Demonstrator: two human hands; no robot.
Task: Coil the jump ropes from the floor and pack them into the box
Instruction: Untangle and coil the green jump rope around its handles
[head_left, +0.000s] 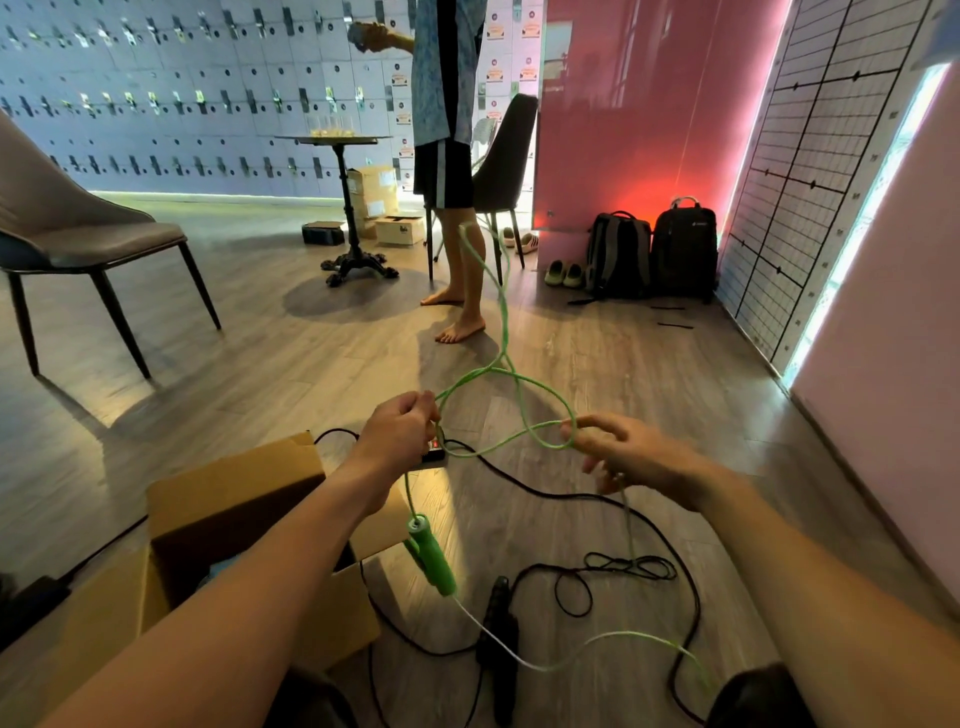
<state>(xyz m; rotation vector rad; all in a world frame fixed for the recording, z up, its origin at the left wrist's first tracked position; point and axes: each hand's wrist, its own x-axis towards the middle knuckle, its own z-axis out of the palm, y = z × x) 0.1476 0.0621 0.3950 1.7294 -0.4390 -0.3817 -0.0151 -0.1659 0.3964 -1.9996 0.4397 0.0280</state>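
Above the box's (234, 499) right edge, our left hand (400, 426) pinches the green jump rope (503, 322). Farther right, our right hand (623, 457) curls round a loop. The cord seems light, limp and springy, best held where loops cross. Its handle (431, 556) dangles beside the box.

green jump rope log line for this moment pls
stage: coiling | left hand: grips green jump rope | right hand: holds loop | green handle: dangling | black rope: floor | box: open
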